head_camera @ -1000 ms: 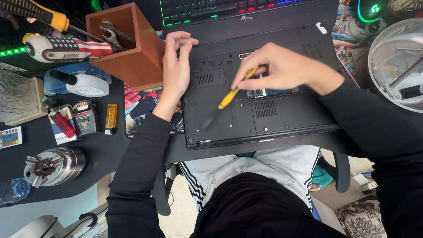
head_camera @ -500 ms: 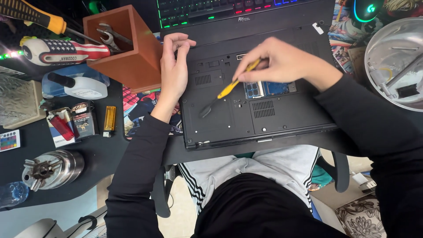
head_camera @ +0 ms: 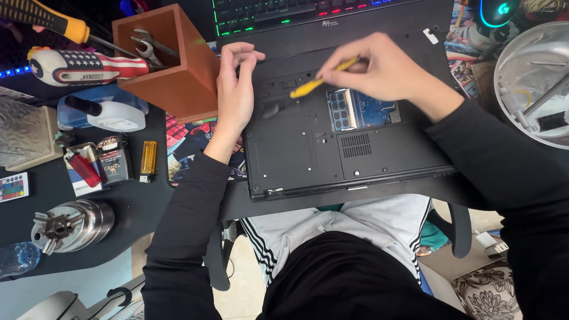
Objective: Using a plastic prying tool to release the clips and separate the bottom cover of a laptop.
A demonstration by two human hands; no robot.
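The right hand is closed in a pinch around the rear end of a yellow screwdriver, thumb and fingers bunched on the handle. The tool is blurred, so its tip is hard to place exactly; its long axis slants down and to the left from the hand, and the dark working end appears to reach toward a small oval spot near the upper left part of the laptop. The laptop lies upside down on the counter, its black bottom panel facing up. Just below the right hand, an open bay shows a green and blue memory board, and a vent grille sits below that.

The left hand rests at the laptop's left edge, fingers curled loosely with the thumb and forefinger tips close together at the top corner. I cannot tell whether anything small is held between them. It is the nearer hand to the spot where the tool points, lying just to the left of it.

Further left stand a brown wooden box holding wrenches, a larger screwdriver with an orange and black handle, and a yellow lighter. A lit keyboard lies beyond the laptop.
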